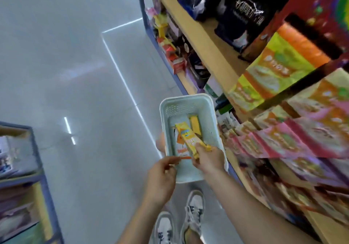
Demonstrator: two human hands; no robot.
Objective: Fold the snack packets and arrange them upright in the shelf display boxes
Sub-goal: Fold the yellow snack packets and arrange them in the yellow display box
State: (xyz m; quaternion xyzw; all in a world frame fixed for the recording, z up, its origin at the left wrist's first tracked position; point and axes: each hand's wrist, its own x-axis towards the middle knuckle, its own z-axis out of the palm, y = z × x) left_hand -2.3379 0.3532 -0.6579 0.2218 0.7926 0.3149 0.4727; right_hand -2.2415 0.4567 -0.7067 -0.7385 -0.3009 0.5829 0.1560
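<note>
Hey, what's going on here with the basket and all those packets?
A person stands in a shop aisle beside shelves stocked with snack packs. Their right hand grips a yellow snack packet over a pale plastic basket. The left hand pinches a thin orange strip at the basket's near edge. A second yellow packet lies inside the basket. The held packet has not yet reached a shelf.

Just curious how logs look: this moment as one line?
right hand grips long yellow snack packet | over pale-green plastic basket | left hand pinches orange strip
</note>
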